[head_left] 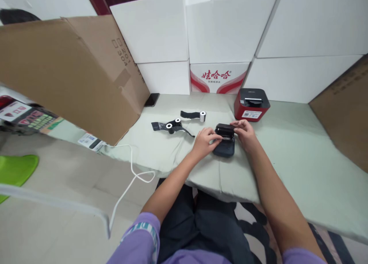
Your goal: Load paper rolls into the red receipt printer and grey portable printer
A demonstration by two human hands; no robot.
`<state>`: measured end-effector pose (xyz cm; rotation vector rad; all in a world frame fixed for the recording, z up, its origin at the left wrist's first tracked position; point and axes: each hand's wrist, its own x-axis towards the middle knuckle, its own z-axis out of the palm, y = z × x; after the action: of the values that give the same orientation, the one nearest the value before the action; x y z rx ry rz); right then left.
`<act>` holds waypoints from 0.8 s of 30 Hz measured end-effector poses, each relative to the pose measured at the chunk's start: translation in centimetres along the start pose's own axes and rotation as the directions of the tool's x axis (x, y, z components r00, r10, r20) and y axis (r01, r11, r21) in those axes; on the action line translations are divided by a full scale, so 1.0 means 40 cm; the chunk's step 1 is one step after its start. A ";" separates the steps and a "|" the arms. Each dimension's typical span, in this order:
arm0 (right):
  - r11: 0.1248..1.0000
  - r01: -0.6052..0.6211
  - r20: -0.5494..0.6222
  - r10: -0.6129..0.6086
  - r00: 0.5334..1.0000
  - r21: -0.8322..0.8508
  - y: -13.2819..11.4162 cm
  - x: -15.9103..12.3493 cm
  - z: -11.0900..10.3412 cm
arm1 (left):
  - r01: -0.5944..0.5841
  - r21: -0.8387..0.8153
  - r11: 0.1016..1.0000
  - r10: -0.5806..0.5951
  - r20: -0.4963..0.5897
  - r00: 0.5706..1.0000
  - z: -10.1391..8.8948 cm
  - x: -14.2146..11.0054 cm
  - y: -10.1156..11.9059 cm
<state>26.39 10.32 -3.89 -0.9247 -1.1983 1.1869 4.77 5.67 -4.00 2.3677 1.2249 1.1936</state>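
Note:
A small black printer (225,145) lies on the pale green cloth (287,156) with its lid raised. My left hand (204,140) grips its left side, fingers curled against the body. My right hand (243,133) pinches the lid's right edge. To the left lie three paper rolls with black wrappers: one (202,116) further back, two (173,125) side by side nearer.
A red and black printer (252,104) stands behind my right hand. A big brown carton (66,72) leans at the left, white boxes (227,30) line the back, a phone (151,99) lies by them. A white cable (130,179) trails off the cloth's edge.

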 end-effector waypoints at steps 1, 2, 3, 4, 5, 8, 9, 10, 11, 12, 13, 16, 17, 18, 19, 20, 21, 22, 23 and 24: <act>1.000 -0.025 0.022 0.025 0.999 -0.002 -0.002 -0.002 -0.001 | -0.013 -0.026 1.000 0.013 -0.023 1.000 0.002 0.001 -0.002; 0.999 -0.051 0.046 0.051 0.998 -0.005 -0.003 -0.005 -0.002 | -0.020 -0.058 0.998 0.018 -0.047 0.999 0.002 0.001 -0.003; 0.997 -0.076 0.073 0.077 0.994 -0.015 -0.005 -0.008 -0.001 | -0.019 -0.098 0.995 0.012 -0.069 0.998 0.002 0.001 -0.004; 0.995 -0.097 0.102 0.100 0.990 -0.036 -0.008 -0.010 0.000 | -0.006 -0.147 0.989 -0.006 -0.086 0.996 0.001 0.002 -0.005; 0.991 -0.113 0.132 0.121 0.984 -0.069 -0.010 -0.013 0.001 | 0.023 -0.202 0.979 -0.043 -0.091 0.995 0.000 0.003 -0.006; 0.977 -0.135 0.174 0.163 0.971 -0.165 -0.013 -0.016 0.000 | 0.232 -0.354 0.906 -0.260 -0.032 0.965 0.000 0.018 -0.011; 0.973 -0.137 0.165 0.169 0.972 -0.185 -0.014 -0.016 -0.003 | 0.326 -0.390 0.861 -0.350 0.010 0.937 0.002 0.026 -0.013; 0.969 -0.140 0.152 0.173 0.973 -0.202 -0.014 -0.015 -0.007 | 0.419 -0.420 0.805 -0.433 0.065 0.899 0.004 0.034 -0.016; 0.964 -0.146 0.141 0.180 0.974 -0.222 -0.015 -0.014 -0.013 | 0.502 -0.448 0.740 -0.501 0.132 0.855 0.007 0.042 -0.019; 0.956 -0.152 0.134 0.190 0.973 -0.249 -0.016 -0.014 -0.019 | 0.574 -0.473 0.669 -0.545 0.212 0.811 0.010 0.049 -0.021; 0.946 -0.162 0.134 0.206 0.969 -0.280 -0.018 -0.014 -0.024 | 0.631 -0.494 0.598 -0.567 0.296 0.769 0.012 0.055 -0.023; 0.918 -0.206 0.152 0.270 0.951 -0.340 -0.025 -0.017 -0.036 | 0.719 -0.551 0.423 -0.563 0.462 0.685 0.016 0.062 -0.024; 0.914 -0.215 0.159 0.283 0.946 -0.343 -0.026 -0.018 -0.037 | 0.725 -0.569 0.387 -0.560 0.479 0.675 0.015 0.062 -0.023; 0.915 -0.220 0.168 0.289 0.942 -0.339 -0.027 -0.019 -0.036 | 0.725 -0.586 0.361 -0.562 0.484 0.671 0.014 0.061 -0.022; 0.918 -0.219 0.179 0.289 0.941 -0.331 -0.027 -0.018 -0.034 | 0.722 -0.599 0.347 -0.565 0.481 0.670 0.013 0.060 -0.022; 0.923 -0.213 0.189 0.283 0.940 -0.322 -0.027 -0.017 -0.033 | 0.719 -0.606 0.340 -0.569 0.476 0.670 0.012 0.059 -0.021; 0.927 -0.205 0.197 0.275 0.941 -0.313 -0.026 -0.016 -0.031 | 0.717 -0.608 0.340 -0.574 0.470 0.671 0.012 0.058 -0.020; 0.931 -0.200 0.197 0.267 0.943 -0.305 -0.025 -0.016 -0.031 | 0.715 -0.609 0.342 -0.577 0.464 0.672 0.013 0.056 -0.019; 0.933 -0.198 0.179 0.259 0.949 -0.301 -0.024 -0.018 -0.031 | 0.712 -0.611 0.348 -0.578 0.458 0.675 0.015 0.053 -0.018; 0.931 -0.204 0.136 0.254 0.958 -0.302 -0.024 -0.023 -0.032 | 0.701 -0.615 0.360 -0.576 0.445 0.686 0.019 0.050 -0.016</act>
<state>27.86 9.32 -3.35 -1.2253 -1.4588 1.3228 5.60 7.72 -3.71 1.1196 1.1083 0.9242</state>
